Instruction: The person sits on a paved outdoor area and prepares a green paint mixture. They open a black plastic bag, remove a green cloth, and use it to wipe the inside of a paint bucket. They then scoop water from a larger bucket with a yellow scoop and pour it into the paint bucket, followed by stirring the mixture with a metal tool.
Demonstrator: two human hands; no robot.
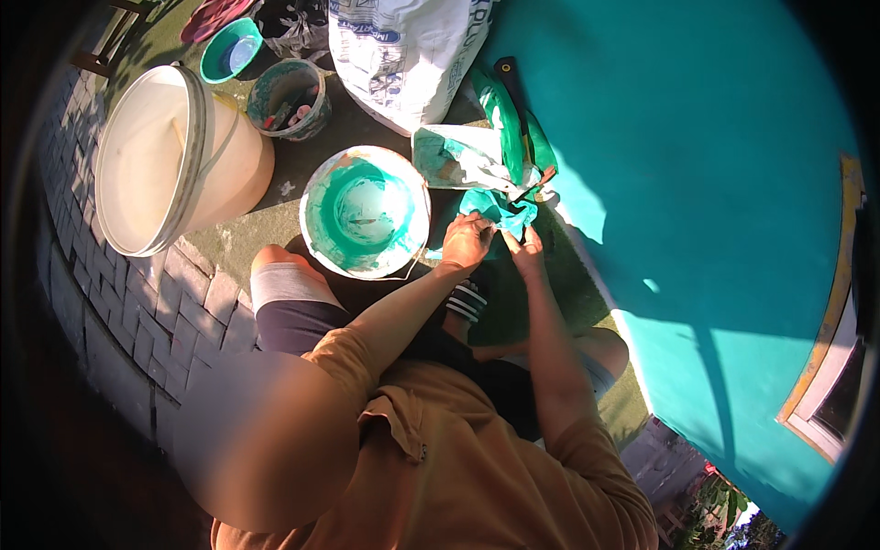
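My left hand [466, 240] and my right hand [524, 246] are close together, both closed on crumpled teal material [486, 206], cloth or plastic; I cannot tell which. A thin dark tool [533, 186] with a brownish tip lies across it; whether my fingers touch that tool is unclear. Just left of my hands stands a white bucket [321, 174] coated inside with teal paint, its wire handle hanging down. Behind my hands is a pale tray [435, 151] smeared with teal, beside green material [504, 119] and a long black object [507, 78].
A big cream bucket [229, 174] stands at left, near a stained small bucket [313, 115] holding items and a teal bowl [215, 64]. A white sack [394, 55] is behind. A teal wall [706, 183] with a window frame [820, 357] borders my right; paving [192, 312] lies at left.
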